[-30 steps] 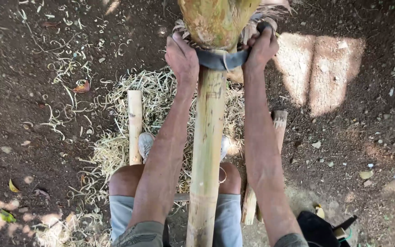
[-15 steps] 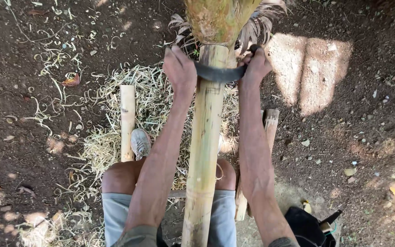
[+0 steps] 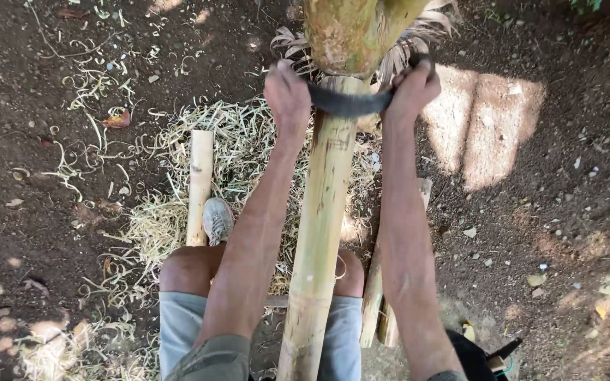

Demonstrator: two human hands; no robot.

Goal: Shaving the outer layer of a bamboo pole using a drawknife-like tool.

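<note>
Both arms straight out, far end. Left hand [image 3: 287,95] & right hand [image 3: 411,88] each fisted tight on an end of the curved blade [image 3: 347,102], laid across the bamboo pole [image 3: 323,212] running near-to-far btwn the knees. Vs 0.5 s ago: hands & blade sit slightly nearer along the pole.

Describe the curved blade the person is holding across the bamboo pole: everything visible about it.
The curved blade is a dark grey strip, metal by the look of it, bowed into a shallow arc. It lies crosswise over the yellow-green bamboo pole, pressed against the pole's upper face just below the thicker, mottled green section. The left hand grips one end and the right hand the other, so any handles are hidden inside the fists. Its edge cannot be made out. Pale shavings lie on the soil beneath.
</note>
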